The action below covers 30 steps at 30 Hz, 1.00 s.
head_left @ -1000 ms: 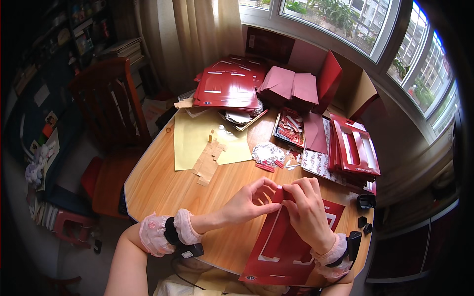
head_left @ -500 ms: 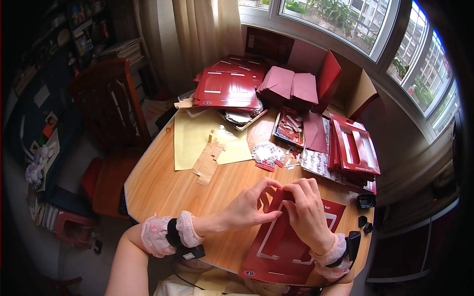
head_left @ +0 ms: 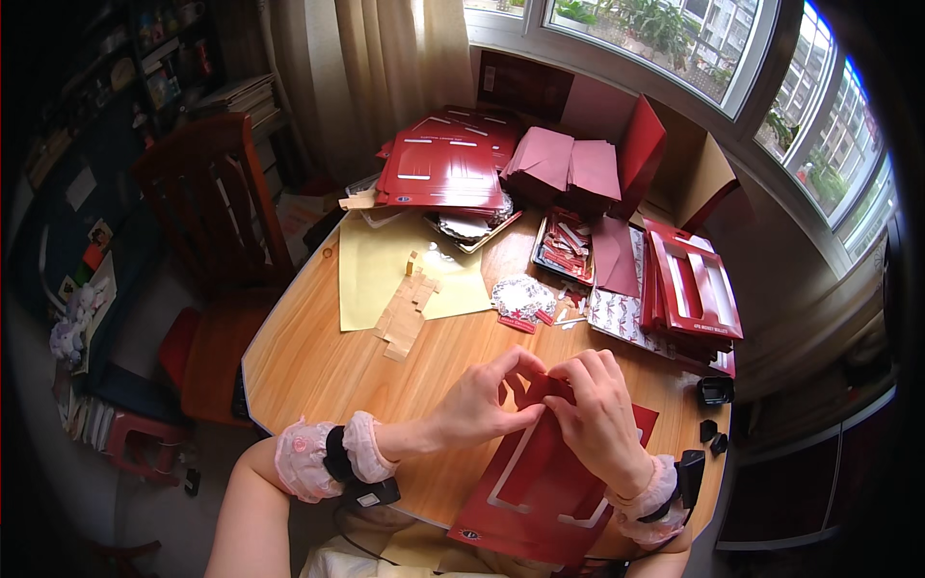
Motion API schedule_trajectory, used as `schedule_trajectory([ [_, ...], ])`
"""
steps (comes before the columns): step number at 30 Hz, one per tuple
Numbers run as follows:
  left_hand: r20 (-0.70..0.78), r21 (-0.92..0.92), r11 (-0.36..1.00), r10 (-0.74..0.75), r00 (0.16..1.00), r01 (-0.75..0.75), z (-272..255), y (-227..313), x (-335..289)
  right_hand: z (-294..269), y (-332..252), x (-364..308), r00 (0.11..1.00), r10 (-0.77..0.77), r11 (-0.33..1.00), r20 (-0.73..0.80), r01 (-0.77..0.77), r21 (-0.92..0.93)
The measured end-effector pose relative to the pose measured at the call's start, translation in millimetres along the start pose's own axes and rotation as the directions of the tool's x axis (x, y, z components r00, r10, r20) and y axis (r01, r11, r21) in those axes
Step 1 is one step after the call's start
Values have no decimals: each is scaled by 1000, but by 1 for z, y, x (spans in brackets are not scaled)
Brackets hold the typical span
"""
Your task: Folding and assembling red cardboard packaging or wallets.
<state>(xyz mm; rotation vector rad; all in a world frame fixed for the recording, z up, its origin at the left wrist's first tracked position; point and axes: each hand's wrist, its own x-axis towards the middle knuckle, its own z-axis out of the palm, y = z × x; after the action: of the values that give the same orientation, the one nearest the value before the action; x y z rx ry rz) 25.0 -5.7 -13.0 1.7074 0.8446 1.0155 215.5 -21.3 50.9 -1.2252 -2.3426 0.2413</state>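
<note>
A flat red printed card sleeve [head_left: 564, 469] with pale bracket-shaped outlines lies slantwise at the table's front edge. At its far end, my left hand [head_left: 489, 393] pinches the edge, with thumb and forefinger curved around a small red fold. Close beside it, my right hand [head_left: 595, 409] is bent over the same end, with its fingertips pressed onto the card. The fingertips meet near the fold, so the exact grip is partly hidden. Both wrists wear pink ruffled cuffs and dark bands.
Beyond my hands lie a yellow sheet [head_left: 366, 279] with tan tape strips [head_left: 409, 313], a patterned paper piece [head_left: 521, 294] and a tray of small red pieces [head_left: 564, 249]. Red card stacks [head_left: 448, 169], pink envelopes [head_left: 540, 159] and windowed red sleeves [head_left: 689, 279] stand farther back. A chair [head_left: 217, 212] is left.
The red card sleeve has turned a little and shifted left toward me. Its far end is now more folded between my fingers. Both hands have barely moved.
</note>
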Motion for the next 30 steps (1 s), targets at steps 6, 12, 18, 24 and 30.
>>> schedule_trajectory([
  [6, 82, -451, 883, -101, 992, 127, 7, -15, 1, 4, -1, 2, 998, 44, 993, -48, -38, 111],
  [12, 260, -377, 905, -100, 960, 196, 3, -9, 0, -8, 3, 3, 982, 21, 999, -186, -15, 32],
  [18, 221, -327, 932, -83, 972, 154, -3, 2, 0, -29, 5, 6, 929, 1, 998, -370, -23, -54],
  [24, 310, -302, 934, -93, 946, 190, -11, 9, 2, -45, 4, 4, 885, 42, 997, -464, -68, -39],
  [30, 271, -242, 955, -102, 957, 170, -22, 12, 4, -46, 13, 5, 862, 112, 993, -494, -115, 24],
])
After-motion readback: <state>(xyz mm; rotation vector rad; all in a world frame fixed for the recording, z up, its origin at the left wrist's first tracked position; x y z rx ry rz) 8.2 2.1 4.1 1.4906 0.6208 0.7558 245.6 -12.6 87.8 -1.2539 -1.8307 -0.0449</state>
